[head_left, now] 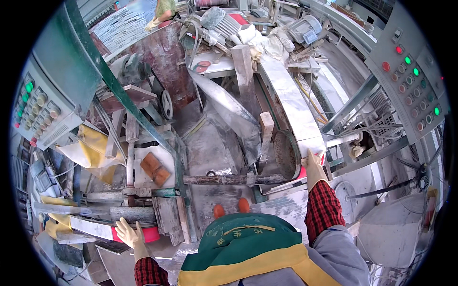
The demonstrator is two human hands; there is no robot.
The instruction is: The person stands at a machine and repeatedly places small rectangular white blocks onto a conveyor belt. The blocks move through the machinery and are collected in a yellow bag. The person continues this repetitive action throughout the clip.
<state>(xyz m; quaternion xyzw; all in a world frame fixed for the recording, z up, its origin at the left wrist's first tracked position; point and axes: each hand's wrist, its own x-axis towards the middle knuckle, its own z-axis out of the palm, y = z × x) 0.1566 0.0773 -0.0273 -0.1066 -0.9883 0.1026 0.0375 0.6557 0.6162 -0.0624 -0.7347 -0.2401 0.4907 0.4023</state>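
Both my hands wear pale cream gloves below red-and-black checked cuffs. My left hand (129, 233) is open, fingers spread, against the red end section (150, 233) of a curved white band (90, 227) at the lower left. My right hand (313, 170) lies at the near end of a long white belt-like strip (292, 102), beside its red edge (302, 172). Its fingers stretch up against that end, partly overlapping one another, and no loose object shows in them. Just left of it is a round, worn wheel (286, 155).
Control panels with lit buttons stand at left (40, 112) and right (411, 81). A green post (112, 76) slants across the left side. A wooden beam (234, 179) crosses before my orange shoe tips. Dusty motors (219, 21) lie at the back; another person's gloved hand (153, 24) shows beyond.
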